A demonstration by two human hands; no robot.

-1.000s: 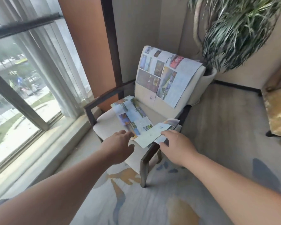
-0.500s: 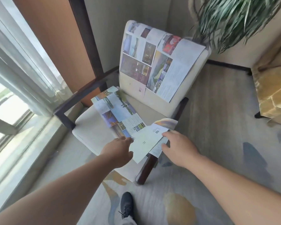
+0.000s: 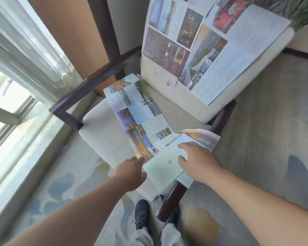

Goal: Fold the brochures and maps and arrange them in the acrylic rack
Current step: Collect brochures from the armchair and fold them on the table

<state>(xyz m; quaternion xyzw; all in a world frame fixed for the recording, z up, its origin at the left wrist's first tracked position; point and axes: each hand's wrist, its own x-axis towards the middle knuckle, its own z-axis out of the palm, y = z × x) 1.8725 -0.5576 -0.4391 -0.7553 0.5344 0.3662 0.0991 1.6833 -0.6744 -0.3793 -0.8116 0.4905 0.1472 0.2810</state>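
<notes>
**Though both hands are down on the papers, the folding has barely begun**

While the person leans over the armchair [image 3: 103,139], nearly everything is still spread out. A long brochure [image 3: 133,114] lies unfolded across the seat cushion, and two larger sheets, a photo map [image 3: 169,38] and a printed sheet [image 3: 238,55], hang open over the backrest. No acrylic rack shows anywhere in view, so nothing has been arranged yet, as far as I can judge.

The right hand [image 3: 199,160] lies flat, fingers spread, on a pale folded leaflet [image 3: 160,167] at the front corner of the seat, pressing it rather than pinching it. That leaflet sits atop the near end of the long brochure, beside a rainbow-edged sheet [image 3: 204,136]. The left hand [image 3: 130,173] reaches in just beside the leaflet's left edge, fingertips touching the brochure's near end; whether they have closed on any paper I cannot tell, since the knuckles hide them.
</notes>
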